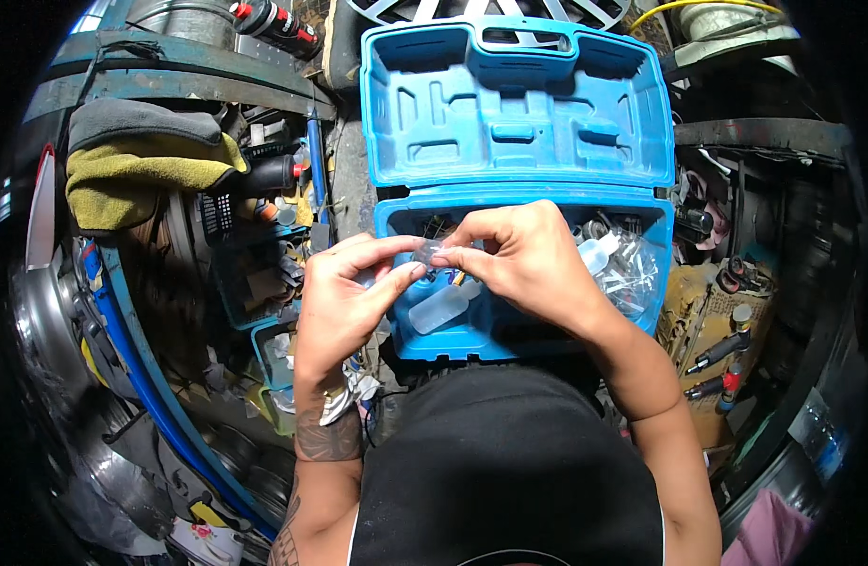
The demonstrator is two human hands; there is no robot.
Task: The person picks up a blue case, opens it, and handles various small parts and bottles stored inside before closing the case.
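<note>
My left hand (342,297) and my right hand (522,255) meet over the lower half of an opened blue plastic tool case (522,187). Between their thumbs and forefingers they pinch a small piece of clear plastic (428,250), perhaps a little bag; what it contains is too small to tell. Just below the fingers, a translucent squeeze bottle (439,310) lies tilted in the case. A second translucent bottle (595,256) is partly behind my right hand. Beside it sits a clear plastic bag (633,272) of small pale pieces.
The case's lid stands raised before an alloy wheel (490,10). At left, a yellow and grey cloth (147,166) hangs over a blue metal frame (122,311). On the right, air tools (724,350) and scissors (738,274) lie on cardboard. A black bottle (278,27) is at upper left.
</note>
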